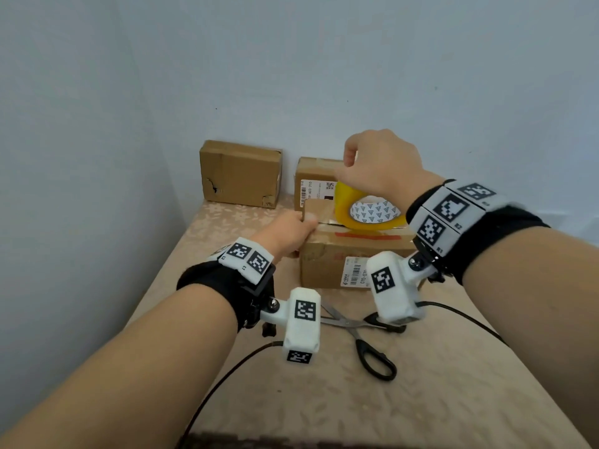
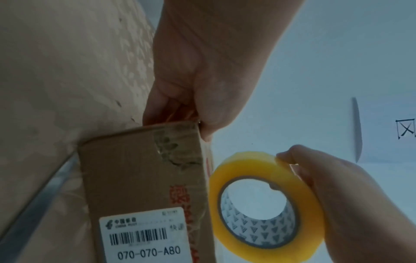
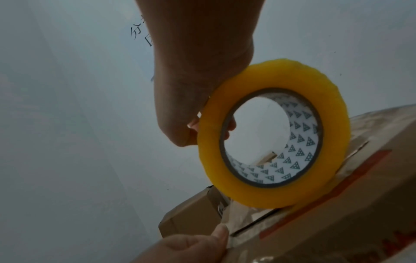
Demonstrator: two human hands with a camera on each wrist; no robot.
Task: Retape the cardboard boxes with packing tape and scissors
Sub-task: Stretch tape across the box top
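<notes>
Meanwhile, right hand (image 1: 379,166) holding tape roll (image 1: 369,210) on box (image 1: 353,257), left hand (image 1: 285,233) apparently pinning the tape end, scissors (image 1: 363,338) nearby on tabletop (image 1: 421,400).

Pale blue walls (image 1: 291,59); beige floral tabletop (image 1: 421,400).

Beige patterned tabletop (image 1: 437,400), three boxes and scissors lying on it.

From my seat I see the nearest cardboard box (image 1: 327,264) sitting on the tabletop directly under my two grips. A second labelled box (image 1: 314,179) stands just behind that spot, close to the wall, and a dented third box (image 1: 240,173) sits beyond and left of it. Black-handled scissors (image 1: 363,335) lie blades apart on the cloth, nearer to me than the grip, just before the closest box.
</notes>
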